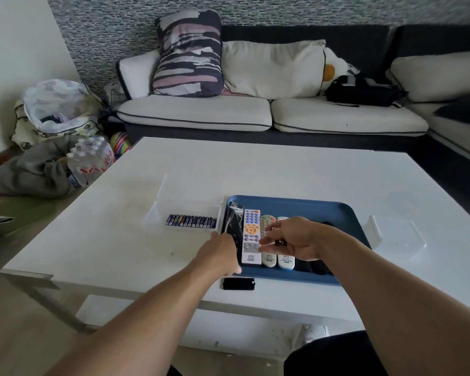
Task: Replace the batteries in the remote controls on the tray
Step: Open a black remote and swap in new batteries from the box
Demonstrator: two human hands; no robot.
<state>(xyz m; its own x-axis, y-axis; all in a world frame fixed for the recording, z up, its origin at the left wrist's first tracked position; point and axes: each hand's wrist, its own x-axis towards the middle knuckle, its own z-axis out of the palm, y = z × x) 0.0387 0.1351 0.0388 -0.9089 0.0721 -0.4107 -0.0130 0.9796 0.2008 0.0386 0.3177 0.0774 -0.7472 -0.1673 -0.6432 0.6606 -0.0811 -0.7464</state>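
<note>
A smooth white table (282, 172) with a faint sheen holds a matt blue plastic tray (296, 206) and clear plastic boxes (190, 210). The batteries (191, 221) look glossy. Sofa cushions (193, 111) are soft cloth.

I saw two bare forearms reaching in from the bottom edge, with no sleeves showing anywhere along them. Neither wrist carried a watch, band or bracelet that I could make out. The left grip (223, 252) was ungloved and I found no ring on the part of it that showed. The right grip (296, 240) was ungloved too, and its fingers (269, 241) looked ringless, though blur kept me from being sure. At the lower right I saw dark, nearly black clothing (334, 354) over the lap, plain, without a marking I could read.
</note>
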